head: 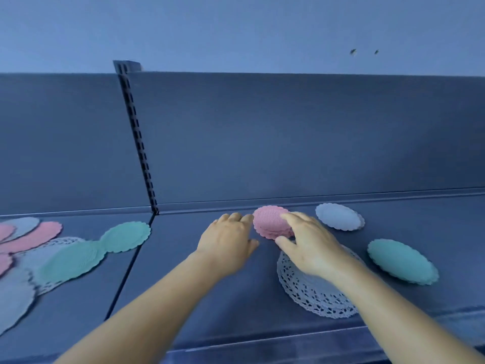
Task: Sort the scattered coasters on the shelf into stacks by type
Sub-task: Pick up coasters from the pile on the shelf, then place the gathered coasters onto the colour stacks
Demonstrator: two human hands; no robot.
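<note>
Right hand (309, 245) pinching the pink stack (271, 223), left hand (228, 239) loose, empty beside it; a nudge could topple it.

The pink stack (271, 223) between the fingers (291, 219) looks like ribbed, matt woven cloth with scalloped edges; the white doily (312, 295) under the right fingers is lacy, perforated, paper-like; the teal stack (401, 261) right of them looks matt and soft; the shelf (210, 298) is smooth, painted, faintly sheened metal

Both hands (265, 243) at pink coaster stack (270, 223)
</note>
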